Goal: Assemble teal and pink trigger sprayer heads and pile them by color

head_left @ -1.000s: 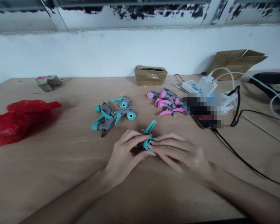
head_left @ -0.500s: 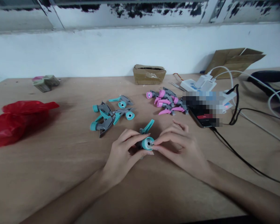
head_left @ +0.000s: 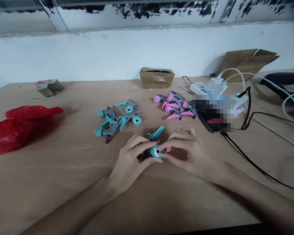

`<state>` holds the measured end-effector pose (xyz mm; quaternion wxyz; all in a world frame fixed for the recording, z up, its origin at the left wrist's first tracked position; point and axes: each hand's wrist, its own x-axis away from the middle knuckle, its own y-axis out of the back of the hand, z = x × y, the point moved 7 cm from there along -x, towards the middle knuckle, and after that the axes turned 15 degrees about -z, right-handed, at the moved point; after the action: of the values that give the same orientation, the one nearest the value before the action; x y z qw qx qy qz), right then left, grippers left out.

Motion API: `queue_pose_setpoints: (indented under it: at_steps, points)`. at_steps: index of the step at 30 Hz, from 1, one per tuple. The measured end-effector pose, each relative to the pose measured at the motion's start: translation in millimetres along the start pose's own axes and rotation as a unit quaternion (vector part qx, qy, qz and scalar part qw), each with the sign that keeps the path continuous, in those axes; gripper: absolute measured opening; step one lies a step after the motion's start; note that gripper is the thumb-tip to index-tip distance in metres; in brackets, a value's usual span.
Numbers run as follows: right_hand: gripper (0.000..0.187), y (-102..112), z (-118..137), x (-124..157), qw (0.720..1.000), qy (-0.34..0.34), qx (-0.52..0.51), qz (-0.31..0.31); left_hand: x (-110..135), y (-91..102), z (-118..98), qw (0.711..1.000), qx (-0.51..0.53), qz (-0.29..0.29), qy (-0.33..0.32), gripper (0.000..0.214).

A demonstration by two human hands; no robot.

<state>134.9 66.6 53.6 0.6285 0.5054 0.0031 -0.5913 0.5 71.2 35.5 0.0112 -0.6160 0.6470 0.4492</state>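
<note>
A pale brown wooden table (head_left: 49, 173), its grain faint and smooth, runs back to a plain white wall (head_left: 100, 55). Above the wall, a light ledge (head_left: 139, 13) is blotched with ragged black patches. Against the wall stand a small, creased cardboard box (head_left: 149, 81) with a shiny strip of tape and, farther right, a larger carton (head_left: 231, 67) with its flaps splayed.

Near the table's front, the left hand (head_left: 129, 160) is curled closed around a trigger spray head (head_left: 155, 151) of grey and teal plastic, thumb and forefinger at its round collar. The collar faces right, showing a white disc with a dark central hole; a curved teal lever juts up behind. The right hand (head_left: 193, 156) is partly closed, forefinger and thumb touching the collar's face; whether they grip anything cannot be told.

Beyond the left hand lies a loose group of teal spray heads (head_left: 114, 125), angular grey bodies with ringed collars. To its right, a tighter pile of pink spray heads (head_left: 171, 107) sits beside a partly blurred phone (head_left: 208, 122). A glossy, crumpled red plastic bag (head_left: 19, 129) slumps at far left.
</note>
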Motion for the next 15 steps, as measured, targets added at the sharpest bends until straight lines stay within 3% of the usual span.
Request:
queue_pose_setpoints:
  at_steps: [7,15]
  points:
    - [0.002,-5.3,-1.1,-4.7,1.0,0.012,0.024,0.006,-2.1,-0.2,0.7,1.0,0.001,0.008,-0.004,0.029]
    - [0.003,-8.9,10.1,-5.5,0.994,0.054,0.085,-0.034,-2.3,3.6,5.2,1.0,0.015,-0.002,-0.002,0.023]
